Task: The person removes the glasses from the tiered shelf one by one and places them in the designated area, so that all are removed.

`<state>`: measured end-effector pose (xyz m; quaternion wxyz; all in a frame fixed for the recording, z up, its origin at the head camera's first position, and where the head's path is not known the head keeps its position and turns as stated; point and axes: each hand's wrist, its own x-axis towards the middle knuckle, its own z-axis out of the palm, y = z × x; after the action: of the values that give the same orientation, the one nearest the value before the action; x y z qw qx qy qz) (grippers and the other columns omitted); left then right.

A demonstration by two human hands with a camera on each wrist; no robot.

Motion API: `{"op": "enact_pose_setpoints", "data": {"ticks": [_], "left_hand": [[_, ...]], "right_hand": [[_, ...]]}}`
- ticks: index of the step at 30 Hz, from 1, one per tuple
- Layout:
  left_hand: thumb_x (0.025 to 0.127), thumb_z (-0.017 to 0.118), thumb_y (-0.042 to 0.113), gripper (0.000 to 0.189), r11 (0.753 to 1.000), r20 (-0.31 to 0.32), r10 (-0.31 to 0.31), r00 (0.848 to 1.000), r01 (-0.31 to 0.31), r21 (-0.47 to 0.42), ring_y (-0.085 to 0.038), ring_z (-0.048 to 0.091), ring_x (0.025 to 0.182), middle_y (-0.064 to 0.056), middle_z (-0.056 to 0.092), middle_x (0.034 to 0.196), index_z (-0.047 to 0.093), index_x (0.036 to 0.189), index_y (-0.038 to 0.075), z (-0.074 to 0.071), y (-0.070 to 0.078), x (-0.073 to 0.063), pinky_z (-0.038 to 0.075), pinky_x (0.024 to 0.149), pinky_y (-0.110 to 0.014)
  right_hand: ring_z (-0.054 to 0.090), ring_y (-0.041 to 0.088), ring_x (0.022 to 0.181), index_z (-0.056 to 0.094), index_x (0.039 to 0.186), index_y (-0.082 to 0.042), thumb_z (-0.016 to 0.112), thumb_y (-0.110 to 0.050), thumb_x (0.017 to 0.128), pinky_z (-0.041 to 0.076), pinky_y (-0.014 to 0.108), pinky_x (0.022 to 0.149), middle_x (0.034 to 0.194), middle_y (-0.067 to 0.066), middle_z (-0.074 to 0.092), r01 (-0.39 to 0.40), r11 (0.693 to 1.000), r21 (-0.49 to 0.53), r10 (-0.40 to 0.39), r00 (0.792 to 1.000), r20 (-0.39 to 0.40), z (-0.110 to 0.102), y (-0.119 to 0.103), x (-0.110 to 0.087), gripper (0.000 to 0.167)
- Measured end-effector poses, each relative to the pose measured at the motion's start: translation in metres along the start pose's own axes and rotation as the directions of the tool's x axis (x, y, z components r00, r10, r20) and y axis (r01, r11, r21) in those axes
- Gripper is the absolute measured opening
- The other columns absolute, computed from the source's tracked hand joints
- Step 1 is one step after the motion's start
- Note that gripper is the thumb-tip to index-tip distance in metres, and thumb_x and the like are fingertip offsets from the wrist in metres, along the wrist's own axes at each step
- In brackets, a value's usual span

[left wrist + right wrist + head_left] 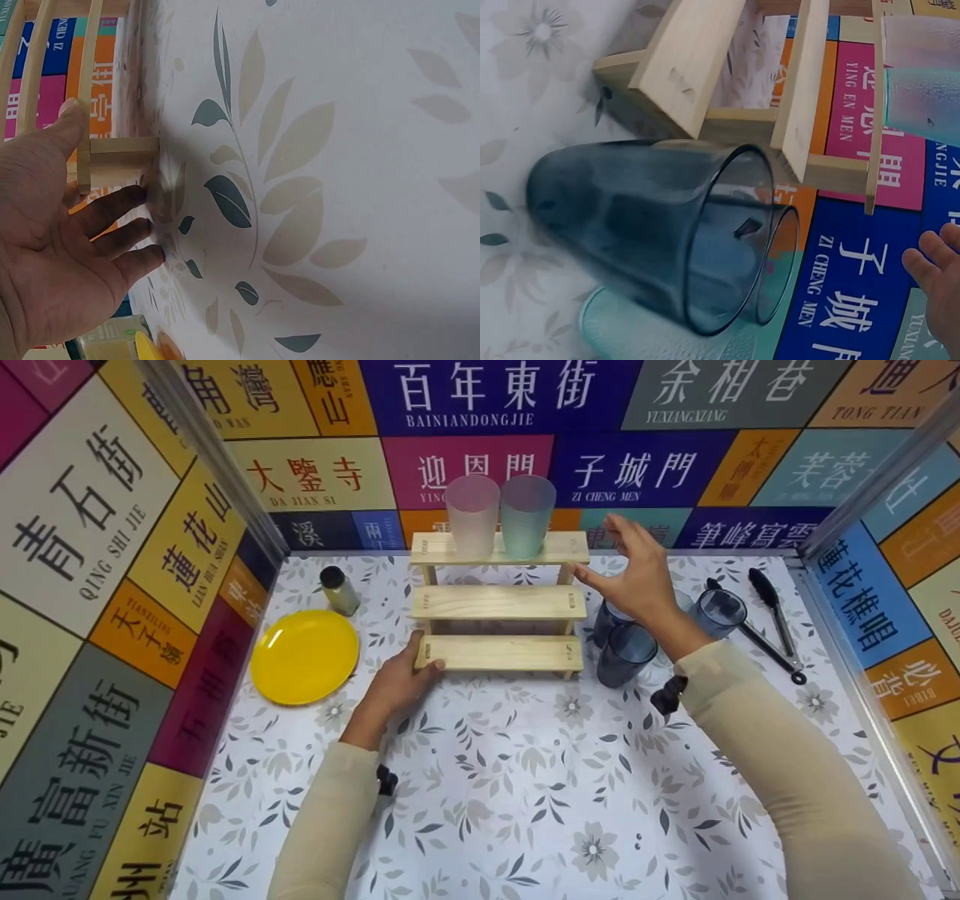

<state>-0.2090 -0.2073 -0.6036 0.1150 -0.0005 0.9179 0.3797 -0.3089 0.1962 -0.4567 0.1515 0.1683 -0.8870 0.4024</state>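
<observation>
A three-tier wooden shelf (499, 601) stands at the back of the table. My left hand (401, 675) holds the left end of its lowest board, thumb on top and fingers beneath; in the left wrist view the other fingers (112, 214) spread below the board. On the top tier a frosted pink cup (472, 517) and a frosted teal cup (527, 517) stand side by side. Just right of that tier, my right hand (637, 574) is raised with thumb and fingers apart and nothing between them. Under it stand dark blue glasses (626, 656), partly hidden by the hand.
Another blue glass (720, 613) stands at the right beside tongs (776, 607) and a black-handled utensil (772, 649). A clear teal cup (660, 326) shows behind the blue glasses. On the left are a yellow plate (304, 658) and a black-capped bottle (340, 591). Printed walls enclose the table.
</observation>
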Motion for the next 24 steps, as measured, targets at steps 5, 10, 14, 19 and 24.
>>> {"op": "enact_pose_setpoints", "data": {"ticks": [5, 10, 14, 19, 24], "left_hand": [[0.110, 0.059, 0.061, 0.093, 1.000, 0.000, -0.015, 1.000, 0.015, -0.017, -0.045, 0.045, 0.160, -0.021, 0.039, 0.177, 0.012, 0.180, 0.021, 0.001, 0.001, -0.001, 0.036, 0.131, -0.059], [0.111, 0.059, 0.059, 0.091, 1.000, -0.006, -0.017, 1.000, 0.017, -0.017, -0.045, 0.045, 0.160, -0.021, 0.040, 0.177, 0.013, 0.180, 0.022, 0.000, 0.000, -0.002, 0.036, 0.131, -0.059], [0.111, 0.060, 0.058, 0.090, 1.000, -0.011, -0.008, 1.000, 0.008, -0.004, -0.044, 0.045, 0.160, -0.020, 0.040, 0.177, 0.014, 0.180, 0.020, 0.000, 0.001, -0.002, 0.037, 0.131, -0.058], [0.111, 0.060, 0.058, 0.090, 0.999, -0.010, -0.033, 0.999, 0.033, -0.011, -0.042, 0.044, 0.161, -0.018, 0.039, 0.178, 0.014, 0.180, 0.023, 0.001, 0.003, -0.001, 0.036, 0.132, -0.057], [0.111, 0.060, 0.058, 0.090, 0.999, -0.020, -0.028, 0.999, 0.028, -0.017, -0.042, 0.045, 0.161, -0.019, 0.040, 0.177, 0.015, 0.180, 0.023, 0.001, 0.002, -0.001, 0.037, 0.131, -0.058]], "right_hand": [[0.059, 0.034, 0.148, 0.048, 0.167, -0.009, 0.091, -0.049, 0.091, 0.051, 0.049, 0.122, 0.159, 0.016, 0.060, -0.004, 1.000, -0.003, 0.004, 0.999, 0.033, 0.012, -0.008, 0.016, 0.096], [0.057, 0.036, 0.148, 0.047, 0.167, -0.010, 0.089, -0.055, 0.091, 0.051, 0.051, 0.120, 0.157, 0.016, 0.060, -0.005, 1.000, -0.004, 0.005, 0.998, 0.057, 0.024, -0.016, 0.031, 0.098], [0.054, 0.033, 0.151, 0.042, 0.170, -0.010, 0.088, -0.060, 0.090, 0.049, 0.049, 0.123, 0.160, 0.014, 0.058, -0.034, 0.999, -0.014, 0.036, 0.996, 0.082, 0.032, -0.023, 0.039, 0.104], [0.051, 0.031, 0.155, 0.037, 0.173, -0.012, 0.087, -0.065, 0.088, 0.046, 0.046, 0.127, 0.167, 0.013, 0.053, -0.081, 0.997, -0.005, 0.081, 0.992, 0.100, 0.041, -0.031, 0.047, 0.111], [0.041, 0.030, 0.163, 0.031, 0.176, -0.018, 0.083, -0.072, 0.088, 0.036, 0.050, 0.133, 0.175, 0.008, 0.045, -0.138, 0.990, -0.042, 0.142, 0.982, 0.125, 0.044, -0.041, 0.055, 0.115]]}}
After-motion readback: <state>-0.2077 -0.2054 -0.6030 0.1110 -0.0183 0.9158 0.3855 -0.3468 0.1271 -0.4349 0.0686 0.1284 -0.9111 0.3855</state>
